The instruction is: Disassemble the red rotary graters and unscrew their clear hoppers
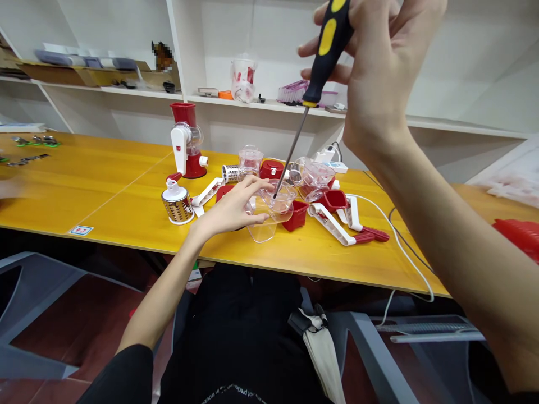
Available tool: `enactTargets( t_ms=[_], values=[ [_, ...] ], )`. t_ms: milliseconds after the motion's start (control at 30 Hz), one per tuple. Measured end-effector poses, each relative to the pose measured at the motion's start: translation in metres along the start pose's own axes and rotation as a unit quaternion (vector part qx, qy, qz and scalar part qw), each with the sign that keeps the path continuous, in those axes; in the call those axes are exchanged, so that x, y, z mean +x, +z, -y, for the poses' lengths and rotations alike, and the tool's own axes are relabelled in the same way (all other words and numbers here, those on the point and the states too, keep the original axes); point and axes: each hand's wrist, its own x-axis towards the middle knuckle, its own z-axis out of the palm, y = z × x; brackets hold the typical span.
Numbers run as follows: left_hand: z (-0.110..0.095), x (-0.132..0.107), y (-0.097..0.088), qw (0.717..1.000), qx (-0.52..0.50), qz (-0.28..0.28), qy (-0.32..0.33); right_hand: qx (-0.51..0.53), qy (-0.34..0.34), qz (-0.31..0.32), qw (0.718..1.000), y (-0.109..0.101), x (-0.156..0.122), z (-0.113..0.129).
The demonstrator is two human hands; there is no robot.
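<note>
My right hand [379, 73] is raised high and closed around the black and yellow handle of a screwdriver [324, 50]. Its long shaft slants down, and the tip reaches into a clear plastic housing [269, 216] on the yellow table [105, 191]. My left hand [229, 207] grips that clear housing from the left, fingers curled over its top. A red base part [296, 216] lies against the housing's right side.
Around the housing lie a steel grater drum [177, 205], white crank handles [337, 224], other clear and red parts, and an assembled red and white grinder [187, 143]. A white cable [404, 247] runs off the table edge. Shelves stand behind.
</note>
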Motion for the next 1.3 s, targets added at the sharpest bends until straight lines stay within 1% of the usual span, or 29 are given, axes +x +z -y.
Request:
enactTargets(
  t_ms=[67, 167, 233, 267, 367, 500, 567, 667, 700, 800, 933, 1000, 1100, 1167, 1300],
  values=[
    [0.0, 0.0, 0.0, 1.0, -0.001, 0.0, -0.001, 0.018, -0.009, -0.007, 1.0, 0.002, 0.0, -0.001],
    [-0.001, 0.0, 0.0, 1.0, 0.001, 0.002, -0.007, -0.062, -0.034, -0.013, 0.997, 0.005, -0.001, 0.005],
    [-0.001, 0.0, -0.001, 1.0, 0.003, 0.002, -0.009, -0.116, -0.03, -0.013, 0.993, 0.005, -0.001, 0.013],
    [-0.001, 0.0, -0.001, 1.0, 0.004, 0.002, -0.008, -0.127, -0.023, -0.014, 0.991, 0.004, -0.001, 0.015],
    [-0.001, 0.0, -0.001, 1.0, 0.005, 0.002, -0.003, -0.09, -0.017, -0.02, 0.996, 0.003, -0.001, 0.018],
    [-0.001, 0.0, -0.001, 1.0, 0.004, 0.002, -0.003, -0.023, 0.014, -0.029, 0.999, 0.004, -0.002, 0.01],
    [-0.001, 0.0, -0.001, 1.0, 0.004, 0.001, -0.004, -0.011, 0.012, -0.034, 0.999, 0.006, -0.002, 0.008],
    [0.0, 0.0, 0.0, 1.0, 0.003, 0.0, -0.003, -0.015, -0.039, -0.021, 0.999, 0.006, -0.001, 0.01],
    [0.0, 0.0, 0.0, 1.0, 0.003, 0.0, -0.002, -0.027, -0.044, -0.014, 0.999, 0.006, -0.001, 0.012],
    [0.0, 0.001, 0.0, 1.0, 0.001, 0.0, -0.003, -0.052, -0.04, -0.019, 0.998, 0.005, -0.001, 0.014],
    [0.0, 0.0, 0.0, 1.0, 0.002, 0.0, -0.002, 0.01, -0.013, -0.056, 0.998, 0.007, 0.0, 0.007],
    [0.0, 0.0, 0.0, 1.0, 0.003, 0.0, -0.001, 0.018, -0.007, -0.067, 0.998, 0.008, 0.0, 0.006],
    [0.0, 0.0, -0.001, 1.0, 0.0, 0.001, -0.002, -0.031, -0.02, -0.056, 0.998, 0.007, 0.0, 0.012],
    [0.0, 0.0, 0.0, 1.0, -0.002, 0.002, -0.002, -0.051, -0.012, -0.052, 0.997, 0.006, -0.001, 0.016],
    [0.0, 0.0, 0.0, 1.0, 0.0, 0.001, -0.003, 0.002, 0.027, -0.048, 0.998, 0.007, -0.005, 0.014]
  ],
)
